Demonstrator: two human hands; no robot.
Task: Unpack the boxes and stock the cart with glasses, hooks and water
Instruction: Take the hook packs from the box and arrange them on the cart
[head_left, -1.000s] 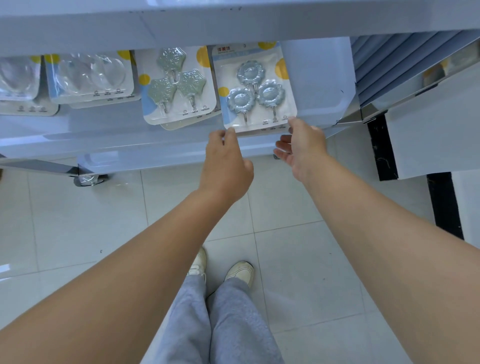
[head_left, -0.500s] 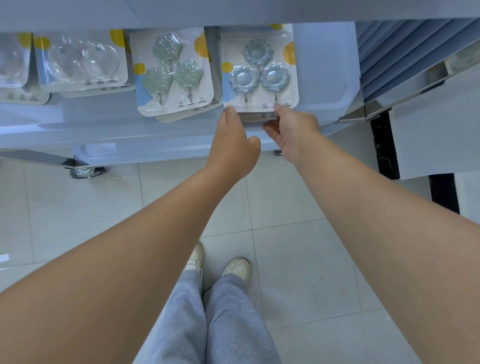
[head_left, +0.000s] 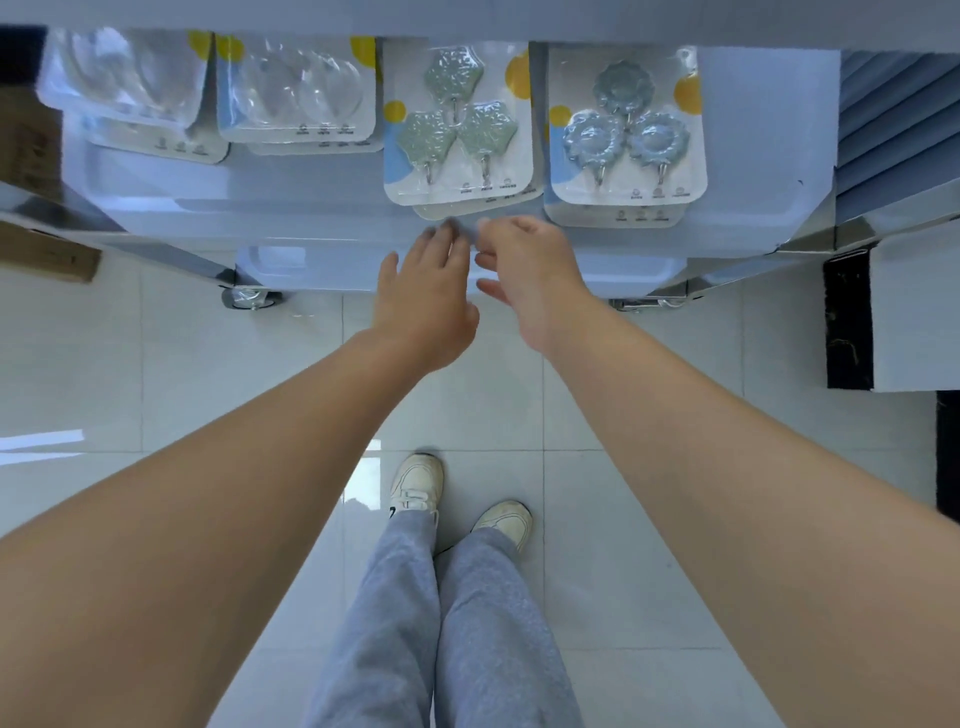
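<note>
On the white cart tray (head_left: 753, 156) lie small stacks of hook packs in a row. A pack of three blue round hooks (head_left: 626, 130) tops the right stack. To its left lies a pack of three green hooks (head_left: 457, 124), then two stacks of clear hook packs (head_left: 296, 88) (head_left: 124, 78). My left hand (head_left: 426, 296) and my right hand (head_left: 530, 275) hover side by side over the tray's near edge, just below the packs. Both have relaxed fingers and hold nothing.
A lower cart tray (head_left: 291, 265) and caster wheels (head_left: 252, 299) show beneath. A cardboard box (head_left: 31, 156) stands at the left, white and black furniture (head_left: 893, 312) at the right. My feet (head_left: 415, 486) stand on the tiled floor (head_left: 156, 364).
Both hands have let go of the blue hook pack, now lying on its stack, and have drawn back toward me to the tray's near edge.
</note>
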